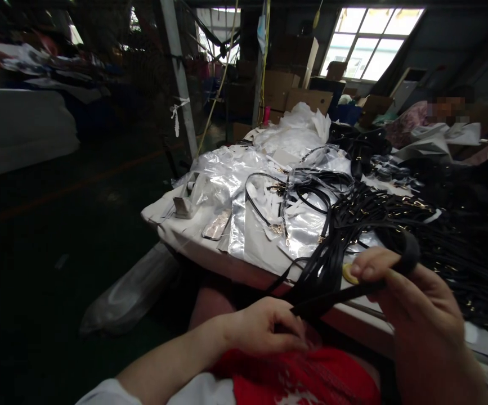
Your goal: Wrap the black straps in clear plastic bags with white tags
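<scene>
Black strap in two hands, beside a laden white table

Nearest: red cloth [311,374], covering the person's lap. Above it, one black strap [336,298] is stretching between both hands: the left hand [269,328] is curling round its lower end; the right hand [419,304] is pinching it between thumb and fingers, a yellow disc [349,274] showing at the thumb tip.

Next: white table [197,247], bearing a phone [217,225] near its front edge, clear plastic bags [231,169], and a tangle of black straps [362,211] with gold-coloured clasps.

Farther: white wrapping [294,132], heaping up; at right, a person [410,122] in a patterned top.

Farthest: cardboard boxes [280,90], standing stacked; a paned window [372,42], glowing.
</scene>
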A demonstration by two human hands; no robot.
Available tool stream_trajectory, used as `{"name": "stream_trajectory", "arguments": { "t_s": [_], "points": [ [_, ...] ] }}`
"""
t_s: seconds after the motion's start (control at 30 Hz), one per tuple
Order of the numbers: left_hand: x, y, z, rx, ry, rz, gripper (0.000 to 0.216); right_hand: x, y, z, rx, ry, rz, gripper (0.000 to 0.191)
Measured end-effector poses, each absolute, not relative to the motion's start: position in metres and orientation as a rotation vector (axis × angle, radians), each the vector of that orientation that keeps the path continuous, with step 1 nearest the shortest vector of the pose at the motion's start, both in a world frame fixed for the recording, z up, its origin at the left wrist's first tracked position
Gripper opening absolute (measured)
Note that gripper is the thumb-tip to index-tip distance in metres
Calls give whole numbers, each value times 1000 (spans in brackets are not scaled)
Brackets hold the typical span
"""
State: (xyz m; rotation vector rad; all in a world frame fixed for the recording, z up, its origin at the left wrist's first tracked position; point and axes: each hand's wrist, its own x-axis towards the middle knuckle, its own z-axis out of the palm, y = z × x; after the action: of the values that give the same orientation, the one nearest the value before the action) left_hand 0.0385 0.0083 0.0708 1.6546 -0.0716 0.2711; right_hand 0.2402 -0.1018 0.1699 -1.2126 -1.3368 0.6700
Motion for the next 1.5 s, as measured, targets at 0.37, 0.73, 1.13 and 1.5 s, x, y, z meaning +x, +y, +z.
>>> {"name": "stream_trajectory", "arguments": {
  "t_s": [0.37,0.73,1.13,1.5],
  "points": [
    [41,22,50,1636,306,436,39,255,-60,113,-1552,-954,658,33],
    [43,44,28,1831,543,544,22,256,-81,128,-1620,-1047,457,36],
    [41,56,5,1879,539,372,23,249,-86,143,-1422,-898,297,35],
    [43,63,-8,1886,580,243,26,245,-89,152,-1356,-819,252,29]
  ]
}}
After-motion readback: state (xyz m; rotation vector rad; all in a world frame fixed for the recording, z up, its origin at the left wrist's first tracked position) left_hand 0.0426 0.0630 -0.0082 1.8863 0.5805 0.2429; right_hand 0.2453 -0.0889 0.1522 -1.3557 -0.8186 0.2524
